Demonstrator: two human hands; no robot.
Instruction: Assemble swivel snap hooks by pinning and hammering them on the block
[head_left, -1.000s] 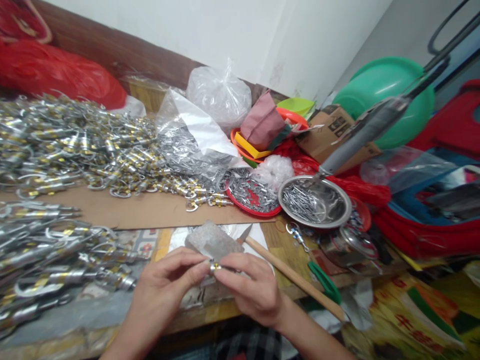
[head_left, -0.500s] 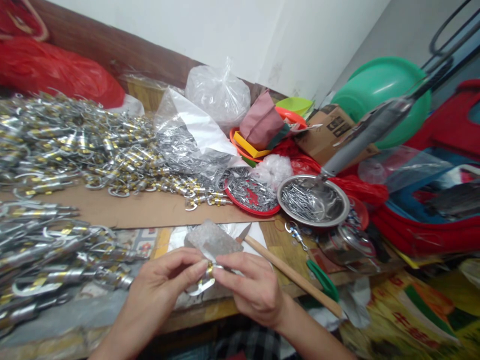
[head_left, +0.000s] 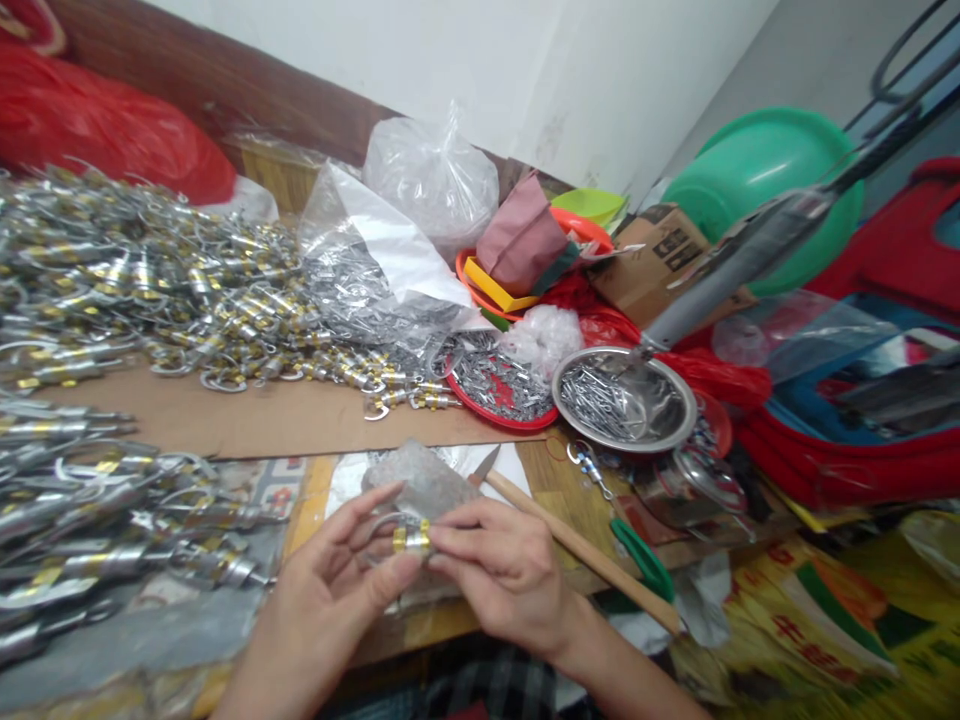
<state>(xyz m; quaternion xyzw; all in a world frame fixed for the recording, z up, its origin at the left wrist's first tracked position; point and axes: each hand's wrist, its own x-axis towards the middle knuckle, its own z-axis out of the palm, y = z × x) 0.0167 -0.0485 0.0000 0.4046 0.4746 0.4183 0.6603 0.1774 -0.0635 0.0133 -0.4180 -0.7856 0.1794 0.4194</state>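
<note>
1. The right hand (head_left: pixel 506 560) pinches one end of the hook (head_left: pixel 412 537), fingers and thumb clamped on it.
2. The left hand (head_left: pixel 326 580) has its thumb and forefinger apart, with the hook between them; whether the thumb touches it, I cannot tell.
3. The hook is above the table's near edge, in front of the stone (head_left: pixel 424 480), its yellow bands facing up.
4. Just beyond the right hand, a blade (head_left: pixel 485 464) and a wooden handle (head_left: pixel 585 553) lie near the stone.
5. Finished-looking hooks are heaped in a large pile (head_left: pixel 150 270) at the left, partly on cardboard (head_left: pixel 225 425).
6. Farther back, small metal parts fill a red tray (head_left: pixel 501 412); touching it, a steel bowl (head_left: pixel 675 405) holds pins.
</note>
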